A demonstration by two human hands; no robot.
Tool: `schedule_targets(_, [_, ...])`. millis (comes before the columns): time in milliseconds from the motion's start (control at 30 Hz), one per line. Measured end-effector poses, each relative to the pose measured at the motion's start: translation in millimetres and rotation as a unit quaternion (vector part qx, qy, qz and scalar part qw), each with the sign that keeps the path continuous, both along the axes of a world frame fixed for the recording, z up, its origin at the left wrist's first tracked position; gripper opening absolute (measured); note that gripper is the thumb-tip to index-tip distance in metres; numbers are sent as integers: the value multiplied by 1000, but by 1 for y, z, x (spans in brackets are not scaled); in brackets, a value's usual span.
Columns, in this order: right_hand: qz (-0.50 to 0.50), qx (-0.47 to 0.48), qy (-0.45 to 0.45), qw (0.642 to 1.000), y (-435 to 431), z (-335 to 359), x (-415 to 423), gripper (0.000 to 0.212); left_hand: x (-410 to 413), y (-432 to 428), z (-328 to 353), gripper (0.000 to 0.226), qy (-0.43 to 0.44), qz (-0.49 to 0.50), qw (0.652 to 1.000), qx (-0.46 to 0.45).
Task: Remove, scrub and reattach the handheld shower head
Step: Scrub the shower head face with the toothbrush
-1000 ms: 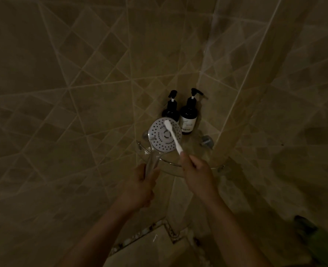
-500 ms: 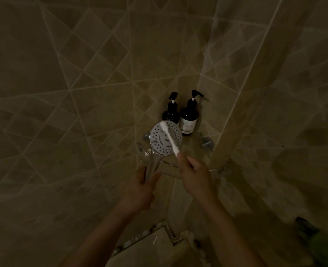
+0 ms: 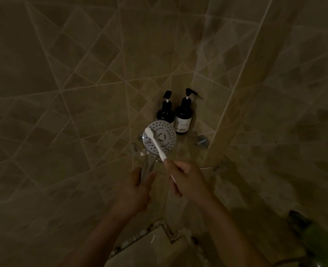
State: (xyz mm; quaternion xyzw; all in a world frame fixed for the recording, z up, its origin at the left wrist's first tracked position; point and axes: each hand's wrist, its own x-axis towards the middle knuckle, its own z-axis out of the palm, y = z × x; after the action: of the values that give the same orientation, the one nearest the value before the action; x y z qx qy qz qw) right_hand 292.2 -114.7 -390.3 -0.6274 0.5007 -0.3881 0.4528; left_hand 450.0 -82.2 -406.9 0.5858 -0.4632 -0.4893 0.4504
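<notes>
The handheld shower head (image 3: 164, 138) is off its mount, its round white nozzle face turned up toward me. My left hand (image 3: 138, 191) grips its chrome handle from below. My right hand (image 3: 184, 179) holds a white toothbrush (image 3: 156, 144), whose bristle end rests on the upper left edge of the nozzle face. The brush shaft crosses the lower left part of the face.
Two dark pump bottles (image 3: 182, 117) stand on a glass corner shelf (image 3: 207, 167) just behind the shower head. Tiled walls meet in the corner. A chrome fitting (image 3: 202, 140) sticks out at right. A green object (image 3: 317, 237) lies at the lower right.
The toothbrush head has slid from the top middle of the nozzle face to its upper left edge. The shower head and both hands have sunk slightly in view.
</notes>
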Motion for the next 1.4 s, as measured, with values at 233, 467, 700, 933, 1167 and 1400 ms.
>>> schedule_targets(233, [-40,-31,-34,998,2,1,10,51,-2,-2,-4,24,19,-3,1000,17])
schedule_targets(467, [-108,-24,-56,992,-1,1,12,51,2,-2,-3,26,20,5,1000,14])
schedule_targets(700, [-140,-10,-90,986,1,-3,20,54,-1,-2,-1,24,35,5,999,25])
schedule_targets(933, [-142,-16,-88,986,0,-7,29,54,0,-3,-2,26,30,17,999,25])
schedule_targets(1167, [-171,-13,-106,980,4,-13,36,54,-2,-2,-2,27,34,28,999,24])
schedule_targets(1400, [-125,3,-115,985,7,-15,38,53,6,-4,-6,24,59,17,997,35])
